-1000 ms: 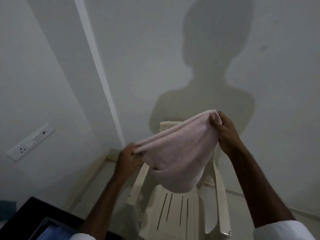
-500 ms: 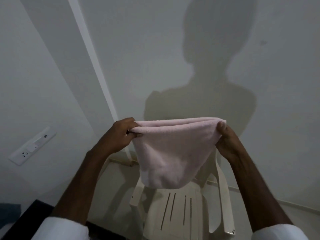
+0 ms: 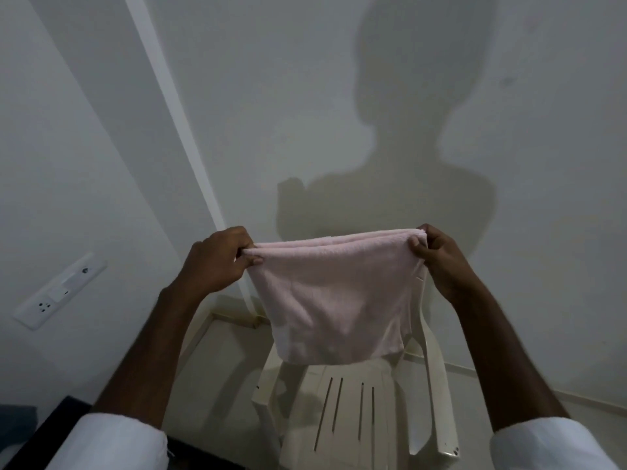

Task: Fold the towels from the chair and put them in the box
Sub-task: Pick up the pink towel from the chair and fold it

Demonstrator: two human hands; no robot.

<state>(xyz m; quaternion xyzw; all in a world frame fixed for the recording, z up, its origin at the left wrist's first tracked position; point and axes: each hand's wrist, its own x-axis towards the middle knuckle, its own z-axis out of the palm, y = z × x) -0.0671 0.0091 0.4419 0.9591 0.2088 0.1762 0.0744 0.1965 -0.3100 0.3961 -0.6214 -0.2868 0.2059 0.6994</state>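
Observation:
A pale pink towel [image 3: 332, 300] hangs doubled over in the air above the white plastic chair [image 3: 353, 415]. My left hand [image 3: 220, 259] pinches its top left corner and my right hand [image 3: 437, 256] pinches its top right corner, so the top edge runs level between them. The folded towel's lower edge hangs just above the chair seat and hides the chair back. The seat is bare where I can see it. The box is out of view, except perhaps a dark edge [image 3: 44, 432] at the bottom left.
The chair stands in a corner against white walls. A white switch and socket plate [image 3: 61, 290] is on the left wall. A white conduit strip [image 3: 176, 130] runs down the corner. Tiled floor shows to the chair's left.
My left hand has risen from low beside the chair to the height of my right hand. The towel's top edge went from slanted to level and the towel is stretched wider.

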